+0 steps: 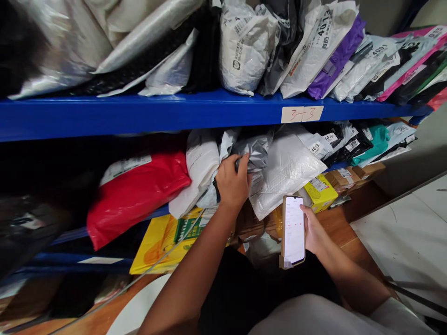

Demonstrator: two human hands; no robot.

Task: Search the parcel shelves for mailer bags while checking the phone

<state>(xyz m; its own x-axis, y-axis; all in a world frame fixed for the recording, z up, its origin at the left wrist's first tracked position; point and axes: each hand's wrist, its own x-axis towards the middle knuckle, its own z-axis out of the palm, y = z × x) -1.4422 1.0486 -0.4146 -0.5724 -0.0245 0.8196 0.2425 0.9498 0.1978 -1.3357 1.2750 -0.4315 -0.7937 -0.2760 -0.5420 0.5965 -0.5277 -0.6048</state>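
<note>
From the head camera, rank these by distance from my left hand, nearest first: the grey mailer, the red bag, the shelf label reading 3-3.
1. Grey mailer: under the left hand's fingers.
2. Red bag: on the left, same shelf.
3. Shelf label: up right, on the blue beam.

Blue metal shelf (139, 114) labelled "3-3", piled with courier bags (244, 46); lower shelf (70, 235) holds a red parcel (139, 190) and grey mailers (254, 151).

Blue shelf beam (139, 114): painted metal, smooth, slight sheen. Paper label (302, 114): matt, handwritten. Grey mailer bag (256, 156) under the left hand (232, 184): thin plastic film, glossy, crinkled. White padded mailer (288, 170), right of it: plastic, bubbled texture. Red bag (136, 193), left: glossy plastic. Phone (294, 230) in the right hand (314, 230): smooth glass screen. Yellow box (321, 190): printed cardboard. Floor (344, 232): polished wood.
</note>
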